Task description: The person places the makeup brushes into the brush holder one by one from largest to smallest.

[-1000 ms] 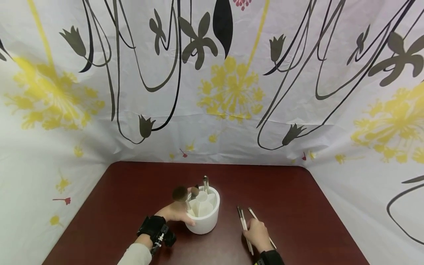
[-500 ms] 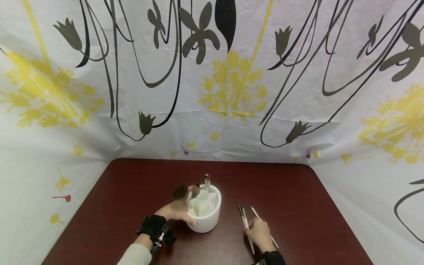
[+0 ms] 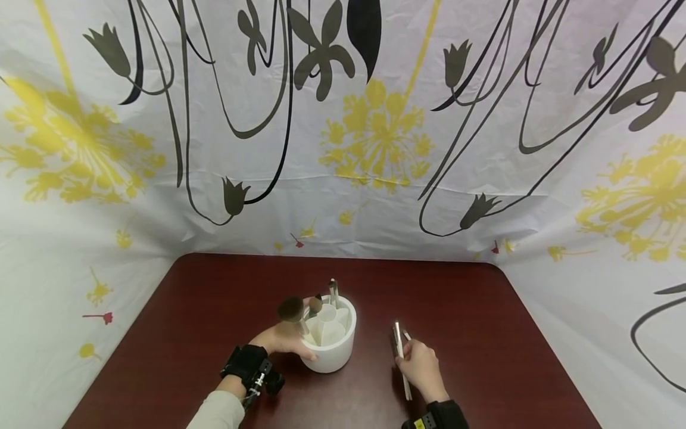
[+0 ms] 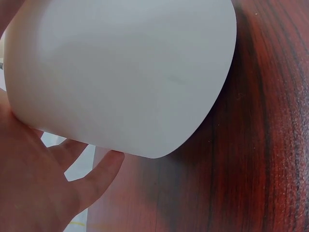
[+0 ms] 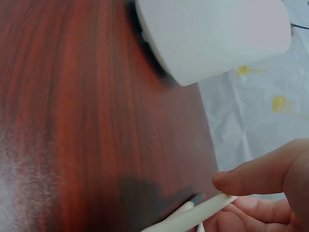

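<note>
A round white brush holder [image 3: 328, 356] with inner compartments stands on the table. My left hand [image 3: 284, 341] grips its left side, thumb in front and fingers behind; in the left wrist view the fingers [image 4: 99, 181] lie along its white wall [image 4: 130, 72]. A large fluffy makeup brush [image 3: 290, 310], a smaller brush [image 3: 315, 305] and slim brushes [image 3: 333, 292] stick up out of it. To the right, my right hand [image 3: 421, 366] pinches a slim makeup brush [image 3: 404, 369] with a pale handle [image 5: 193, 216] between thumb and fingers. A second brush tip [image 3: 406, 335] shows beside the fingers.
The dark red wood-grain table [image 3: 241, 292] has rounded far corners. A white flower-printed cloth [image 3: 364, 226] hangs behind it and along both sides. The holder lies to the left of the right hand, a short gap of tabletop between them.
My right hand has drawn the slim brushes closer together; the handle that lay to the right of the hand no longer shows there. My left hand stays on the holder.
</note>
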Demonstrator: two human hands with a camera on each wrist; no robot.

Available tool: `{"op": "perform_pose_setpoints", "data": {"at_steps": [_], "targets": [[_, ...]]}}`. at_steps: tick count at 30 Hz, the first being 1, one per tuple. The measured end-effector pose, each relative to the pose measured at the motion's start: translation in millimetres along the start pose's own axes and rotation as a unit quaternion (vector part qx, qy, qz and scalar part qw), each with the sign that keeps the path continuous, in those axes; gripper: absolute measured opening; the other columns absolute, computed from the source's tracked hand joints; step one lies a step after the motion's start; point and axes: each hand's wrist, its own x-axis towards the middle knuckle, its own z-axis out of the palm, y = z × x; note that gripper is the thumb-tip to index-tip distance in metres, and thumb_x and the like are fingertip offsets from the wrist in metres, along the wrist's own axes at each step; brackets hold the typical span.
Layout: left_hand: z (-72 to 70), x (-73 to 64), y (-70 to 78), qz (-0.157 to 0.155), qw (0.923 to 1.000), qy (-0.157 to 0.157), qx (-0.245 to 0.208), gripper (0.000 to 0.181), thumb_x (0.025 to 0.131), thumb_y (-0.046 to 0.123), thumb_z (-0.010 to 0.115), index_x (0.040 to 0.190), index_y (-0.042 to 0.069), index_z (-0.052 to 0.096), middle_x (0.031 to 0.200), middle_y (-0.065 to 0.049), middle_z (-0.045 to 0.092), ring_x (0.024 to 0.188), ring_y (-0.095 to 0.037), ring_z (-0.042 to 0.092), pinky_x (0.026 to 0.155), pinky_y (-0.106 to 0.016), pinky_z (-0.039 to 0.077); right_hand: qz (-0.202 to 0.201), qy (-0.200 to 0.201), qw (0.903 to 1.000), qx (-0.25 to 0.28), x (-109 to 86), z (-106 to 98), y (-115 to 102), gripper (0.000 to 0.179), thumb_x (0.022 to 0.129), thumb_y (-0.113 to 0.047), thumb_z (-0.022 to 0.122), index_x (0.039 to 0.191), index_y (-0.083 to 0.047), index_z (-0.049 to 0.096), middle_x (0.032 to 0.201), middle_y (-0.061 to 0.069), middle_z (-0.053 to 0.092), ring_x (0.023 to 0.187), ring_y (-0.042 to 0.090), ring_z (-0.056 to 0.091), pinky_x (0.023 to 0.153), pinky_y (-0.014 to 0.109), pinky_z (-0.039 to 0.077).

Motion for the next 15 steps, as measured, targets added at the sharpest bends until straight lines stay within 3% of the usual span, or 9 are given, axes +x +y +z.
{"op": "perform_pose_setpoints", "data": {"at_steps": [8, 15], "targets": [[0.2, 0.7, -1.3, -0.008, 0.9999, 0.002, 0.008, 0.108, 0.051, 0.02, 0.087, 0.133, -0.002, 0.021, 0.129, -0.017, 0.04, 0.114, -0.027, 0.041, 0.094, -0.029, 0.034, -0.03, 0.031, 0.9991, -0.007, 0.1, -10.6, -13.0, 0.015, 0.072, -0.01, 0.069, 0.075, -0.006, 0.055, 0.06, -0.002, 0.051, 0.052, 0.01, 0.044, 0.049, 0.026, 0.037], [1.2, 1.4, -0.9, -0.012, 0.9999, 0.002, 0.001, 0.108, 0.051, 0.02, 0.087, 0.133, -0.003, 0.021, 0.13, -0.018, 0.039, 0.116, -0.028, 0.04, 0.095, -0.032, 0.033, -0.063, 0.044, 0.9968, 0.022, -6.3, -30.0, -33.9, 0.012, 0.074, -0.006, 0.067, 0.081, -0.003, 0.057, 0.059, -0.002, 0.05, 0.048, 0.008, 0.041, 0.046, 0.023, 0.033]]}}
